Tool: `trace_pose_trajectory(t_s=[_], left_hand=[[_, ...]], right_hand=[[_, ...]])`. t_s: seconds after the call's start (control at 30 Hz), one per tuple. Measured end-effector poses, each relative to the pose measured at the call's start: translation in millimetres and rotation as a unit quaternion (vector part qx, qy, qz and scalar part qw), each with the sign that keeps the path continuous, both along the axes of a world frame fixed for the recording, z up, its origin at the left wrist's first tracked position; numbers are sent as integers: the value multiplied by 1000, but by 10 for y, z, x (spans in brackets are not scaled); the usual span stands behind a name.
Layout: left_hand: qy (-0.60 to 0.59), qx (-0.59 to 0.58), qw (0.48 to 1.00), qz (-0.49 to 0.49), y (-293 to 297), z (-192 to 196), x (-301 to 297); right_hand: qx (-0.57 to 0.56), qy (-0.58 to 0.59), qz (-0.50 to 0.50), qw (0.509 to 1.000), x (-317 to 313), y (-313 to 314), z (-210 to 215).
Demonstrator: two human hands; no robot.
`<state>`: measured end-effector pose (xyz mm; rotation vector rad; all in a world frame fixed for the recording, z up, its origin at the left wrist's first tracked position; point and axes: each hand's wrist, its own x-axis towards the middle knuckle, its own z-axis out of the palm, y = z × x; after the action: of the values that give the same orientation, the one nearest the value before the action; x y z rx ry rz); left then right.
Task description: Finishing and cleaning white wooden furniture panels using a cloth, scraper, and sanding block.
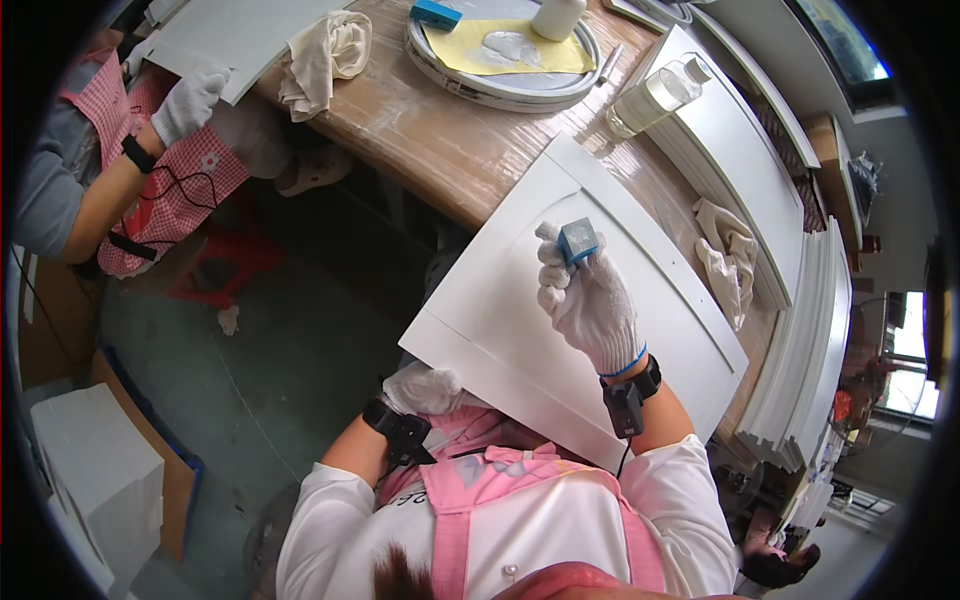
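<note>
A white cabinet door panel (520, 270) with a recessed centre lies slanted before me, its far part over the table and its near edge against my apron. In my right hand (597, 300), gloved in white knit, is a small blue sanding block (578, 241), its grey dusty face turned up. That hand is closed around the block, above the panel's face. My left hand (424, 387), also gloved, grips the panel's near left edge; its fingers are partly hidden there.
The wrapped table (400, 130) carries a round turntable (500, 92) with yellow sandpaper (470, 50), another blue block (435, 14) and a white bottle (558, 18). A clear bottle (655, 98), cloths (328, 62) and stacked white panels (730, 150) lie around. At left, a co-worker's gloved hand (188, 105) touches another panel.
</note>
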<state>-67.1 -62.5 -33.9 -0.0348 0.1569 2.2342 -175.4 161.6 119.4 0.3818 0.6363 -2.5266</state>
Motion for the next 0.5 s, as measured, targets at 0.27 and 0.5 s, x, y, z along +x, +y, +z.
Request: trace_pose_trajectory(t_s=[0.27,0.5], left_hand=[[20,-35,999,3,-23,-138,100],[54,-10,998,19,-19,23,22]], right_hand=[[80,39,-18,996,58,61,53],[130,99,22,986,61,173,101]])
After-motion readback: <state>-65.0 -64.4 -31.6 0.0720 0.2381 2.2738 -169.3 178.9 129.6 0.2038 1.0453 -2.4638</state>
